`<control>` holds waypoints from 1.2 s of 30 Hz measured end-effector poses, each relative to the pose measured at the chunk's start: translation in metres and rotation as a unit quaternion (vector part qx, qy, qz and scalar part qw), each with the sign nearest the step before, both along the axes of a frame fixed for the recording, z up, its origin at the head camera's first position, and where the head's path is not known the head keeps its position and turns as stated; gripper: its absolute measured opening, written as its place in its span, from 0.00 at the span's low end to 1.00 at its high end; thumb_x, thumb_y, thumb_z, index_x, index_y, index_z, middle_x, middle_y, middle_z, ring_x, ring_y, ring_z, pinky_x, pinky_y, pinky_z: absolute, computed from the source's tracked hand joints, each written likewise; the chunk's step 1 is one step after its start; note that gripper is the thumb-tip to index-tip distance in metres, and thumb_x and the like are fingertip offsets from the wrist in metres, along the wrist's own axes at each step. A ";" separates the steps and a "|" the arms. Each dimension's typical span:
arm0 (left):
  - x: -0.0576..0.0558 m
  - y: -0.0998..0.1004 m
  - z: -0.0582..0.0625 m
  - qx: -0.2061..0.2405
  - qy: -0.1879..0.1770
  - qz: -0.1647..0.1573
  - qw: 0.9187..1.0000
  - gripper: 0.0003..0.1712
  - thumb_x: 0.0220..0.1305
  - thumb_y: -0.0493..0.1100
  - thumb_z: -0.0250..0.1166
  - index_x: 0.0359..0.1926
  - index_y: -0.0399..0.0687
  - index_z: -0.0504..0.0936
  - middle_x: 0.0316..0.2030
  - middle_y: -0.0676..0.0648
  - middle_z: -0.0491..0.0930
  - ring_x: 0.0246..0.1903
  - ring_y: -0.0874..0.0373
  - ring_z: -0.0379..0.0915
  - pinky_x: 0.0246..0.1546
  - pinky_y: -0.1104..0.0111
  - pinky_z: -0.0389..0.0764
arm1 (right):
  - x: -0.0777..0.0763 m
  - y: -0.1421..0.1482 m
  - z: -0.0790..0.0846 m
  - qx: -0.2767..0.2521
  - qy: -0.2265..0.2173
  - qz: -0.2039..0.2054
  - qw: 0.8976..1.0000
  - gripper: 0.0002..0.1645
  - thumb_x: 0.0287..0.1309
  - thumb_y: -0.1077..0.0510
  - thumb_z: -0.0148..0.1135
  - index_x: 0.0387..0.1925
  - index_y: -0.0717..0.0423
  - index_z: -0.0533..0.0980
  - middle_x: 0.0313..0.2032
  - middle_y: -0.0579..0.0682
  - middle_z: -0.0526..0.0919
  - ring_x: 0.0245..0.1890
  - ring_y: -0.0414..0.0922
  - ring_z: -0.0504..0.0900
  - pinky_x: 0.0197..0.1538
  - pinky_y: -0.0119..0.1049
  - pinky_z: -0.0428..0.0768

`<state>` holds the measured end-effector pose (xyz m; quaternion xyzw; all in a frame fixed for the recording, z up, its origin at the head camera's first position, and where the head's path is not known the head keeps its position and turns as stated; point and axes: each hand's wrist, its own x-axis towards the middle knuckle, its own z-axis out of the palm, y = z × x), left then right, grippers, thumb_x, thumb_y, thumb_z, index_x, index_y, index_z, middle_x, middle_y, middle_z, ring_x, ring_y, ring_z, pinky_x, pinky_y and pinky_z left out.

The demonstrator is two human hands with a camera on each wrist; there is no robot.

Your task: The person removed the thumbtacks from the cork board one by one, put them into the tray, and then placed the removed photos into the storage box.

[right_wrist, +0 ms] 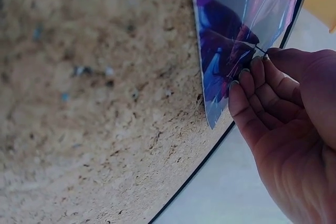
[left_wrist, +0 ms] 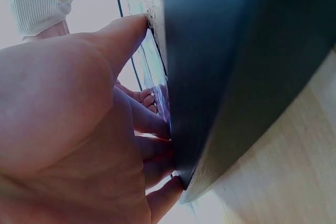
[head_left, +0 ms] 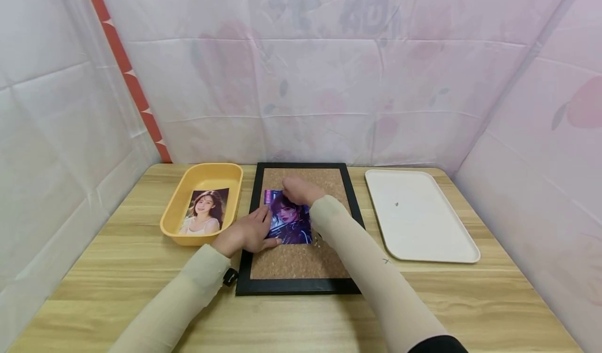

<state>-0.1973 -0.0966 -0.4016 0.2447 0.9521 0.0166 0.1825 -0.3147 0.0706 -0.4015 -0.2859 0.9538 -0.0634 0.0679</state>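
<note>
- The picture of a purple-haired figure lies on the cork board, at the centre of the head frame.
- The left hand rests on the picture's left edge, fingers extended, gripping nothing.
- The right hand is at the picture's top edge, fingers curled, thumb and fingertips pinching a thin pin against the picture; whether the pin has pierced it cannot be told.
- Left of centre, a yellow tub holds a portrait photo.
- Right of centre, a white tray lies on the wooden table.
</note>
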 end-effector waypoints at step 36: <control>-0.001 0.010 -0.001 -0.032 -0.008 0.006 0.999 0.51 0.76 0.66 0.51 0.79 0.30 0.48 0.80 0.34 0.41 0.80 0.43 0.37 0.78 0.56 0.49 | 0.021 0.036 0.006 -0.141 -0.007 -0.020 0.990 0.09 0.76 0.60 0.55 0.45 0.62 0.79 0.36 0.52 0.84 0.34 0.44 0.80 0.41 0.39 0.82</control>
